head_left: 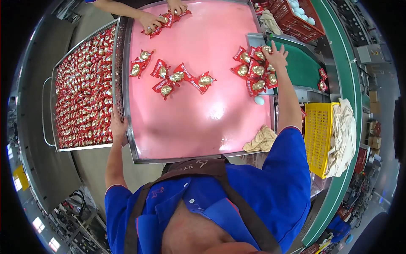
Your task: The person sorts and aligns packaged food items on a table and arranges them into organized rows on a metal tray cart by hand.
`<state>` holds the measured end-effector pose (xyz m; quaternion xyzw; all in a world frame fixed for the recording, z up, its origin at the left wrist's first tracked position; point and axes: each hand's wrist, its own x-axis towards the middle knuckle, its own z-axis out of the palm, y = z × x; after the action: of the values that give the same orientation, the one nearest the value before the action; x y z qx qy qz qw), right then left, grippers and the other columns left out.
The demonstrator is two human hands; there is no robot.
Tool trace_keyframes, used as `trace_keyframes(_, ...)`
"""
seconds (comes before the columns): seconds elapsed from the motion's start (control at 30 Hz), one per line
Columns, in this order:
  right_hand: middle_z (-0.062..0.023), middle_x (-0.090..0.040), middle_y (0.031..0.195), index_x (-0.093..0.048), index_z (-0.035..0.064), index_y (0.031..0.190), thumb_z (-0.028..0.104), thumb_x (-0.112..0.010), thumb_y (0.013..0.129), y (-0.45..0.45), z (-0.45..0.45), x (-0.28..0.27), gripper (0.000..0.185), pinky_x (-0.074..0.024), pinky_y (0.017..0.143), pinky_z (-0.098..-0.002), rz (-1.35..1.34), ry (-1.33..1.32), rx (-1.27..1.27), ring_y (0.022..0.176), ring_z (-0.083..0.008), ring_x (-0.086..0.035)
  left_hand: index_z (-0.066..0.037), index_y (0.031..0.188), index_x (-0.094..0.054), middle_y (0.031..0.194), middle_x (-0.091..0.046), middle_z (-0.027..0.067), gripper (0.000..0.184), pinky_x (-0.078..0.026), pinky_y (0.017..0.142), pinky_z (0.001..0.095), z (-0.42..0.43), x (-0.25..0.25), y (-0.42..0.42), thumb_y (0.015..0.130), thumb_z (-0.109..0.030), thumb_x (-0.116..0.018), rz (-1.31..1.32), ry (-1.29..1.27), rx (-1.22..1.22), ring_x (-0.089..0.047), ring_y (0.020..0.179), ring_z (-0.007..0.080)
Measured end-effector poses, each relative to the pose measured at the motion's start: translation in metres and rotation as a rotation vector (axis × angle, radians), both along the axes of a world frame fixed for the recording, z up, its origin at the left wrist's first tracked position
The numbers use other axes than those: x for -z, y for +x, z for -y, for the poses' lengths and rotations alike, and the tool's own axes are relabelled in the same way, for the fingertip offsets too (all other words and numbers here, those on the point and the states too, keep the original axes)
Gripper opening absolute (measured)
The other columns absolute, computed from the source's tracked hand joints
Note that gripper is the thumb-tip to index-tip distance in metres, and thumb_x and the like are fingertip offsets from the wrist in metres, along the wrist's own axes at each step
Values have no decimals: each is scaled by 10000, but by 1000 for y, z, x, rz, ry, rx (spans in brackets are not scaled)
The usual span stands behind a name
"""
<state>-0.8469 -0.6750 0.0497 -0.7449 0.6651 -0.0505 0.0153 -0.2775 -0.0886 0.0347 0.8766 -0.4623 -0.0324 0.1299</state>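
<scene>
My left hand [119,124] is at the near right edge of a perforated metal tray [120,63], its fingers gripping the side wall and partly hidden. Rows of red and gold egg packets [84,91] fill that tray. At the right side of the pink table [198,122], my right hand [277,57] has its fingers spread and touches the edge of a cluster of egg packets [256,70]. A bare pale egg [259,100] lies just below this cluster. More packets [177,77] are scattered left of the table's middle.
Another person's hands [163,20] handle packets at the far edge. A green chute [302,63] meets the table on the right. Beyond stand a red crate [281,19] of pale eggs and a yellow crate [317,135] with cloth. A beige rag [261,139] lies at the near right corner.
</scene>
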Motion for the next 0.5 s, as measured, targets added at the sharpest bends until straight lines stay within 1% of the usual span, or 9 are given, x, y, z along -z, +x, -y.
trace_keyframes(0.03, -227, -242, 1662, -356, 434, 1595, 850, -522, 840, 15, 5, 3, 878, -377, 999, -814, 3, 89, -13, 1498, -521, -245, -92, 1626, -245, 1404, -518, 284, 927, -552, 959, 488, 3, -3, -2, 825, -124, -710, -4, 17, -30, -613, 1169, 456)
trace_keyframes(0.07, -227, -242, 1662, -356, 434, 1595, 850, -522, 840, 28, 1, 5, 878, -377, 999, -814, 6, 96, -15, 1498, -521, -245, -92, 1626, -245, 1404, -518, 284, 927, -552, 959, 488, 5, -4, -5, 825, -124, -710, -1, 25, -32, -613, 1169, 456)
trace_keyframes(0.13, -217, -388, 1545, -397, 423, 1574, 875, -531, 813, 57, -20, 10, 896, -403, 991, -787, -81, 287, 37, 1422, -533, -364, -85, 1623, -250, 1395, -526, 283, 915, -555, 957, 489, 4, -6, -5, 828, -126, -701, -70, 26, -64, -625, 1155, 447)
trace_keyframes(0.17, -227, -387, 1541, -460, 407, 1539, 846, -576, 806, 73, -41, 4, 862, -447, 1015, -718, -209, 197, 45, 1360, -540, -447, -78, 1623, -242, 1405, -524, 288, 911, -555, 961, 489, 2, -4, -2, 832, -130, -691, -53, 25, -44, -630, 1155, 446)
trace_keyframes(0.2, -227, -387, 1541, -460, 407, 1539, 846, -576, 806, 81, -52, 11, 862, -447, 1015, -718, -212, 203, 50, 1360, -540, -447, -78, 1623, -242, 1405, -524, 288, 911, -555, 961, 489, 3, -3, 0, 832, -130, -691, -57, 30, -39, -630, 1155, 446)
trace_keyframes(0.27, -239, -413, 1509, -539, 354, 1490, 741, -669, 800, 93, -80, 29, 802, -503, 1011, -618, 76, 126, -51, 1261, -529, -544, -74, 1624, -233, 1419, -515, 298, 911, -547, 981, 493, 1, 0, 2, 832, -129, -680, -40, 49, -40, -613, 1186, 457)
trace_keyframes(0.33, -226, -395, 1539, -592, 277, 1456, 649, -707, 789, 120, -120, 46, 773, -566, 944, -519, 201, 99, -73, 1148, -493, -626, -75, 1626, -228, 1427, -509, 303, 913, -541, 992, 497, -3, 1, 2, 832, -128, -676, -53, 43, -25, -602, 1201, 463)
trace_keyframes(0.37, -241, -468, 1452, -630, 267, 1403, 543, -745, 788, 136, -143, 68, 683, -531, 979, -574, 370, -27, -102, 1198, -468, -606, -77, 1628, -222, 1434, -502, 309, 915, -535, 1004, 500, -2, 0, 2, 833, -126, -672, -55, 20, -15, -591, 1217, 469)
trace_keyframes(0.5, -223, -432, 1516, -664, 253, 1358, 472, -764, 763, 214, -245, 63, 642, -526, 1004, -558, 571, 40, -98, 1266, -446, -573, -77, 1627, -228, 1421, -512, 309, 884, -530, 1002, 507, -3, 0, 3, 849, -134, -644, -72, -1, -9, -585, 1217, 478)
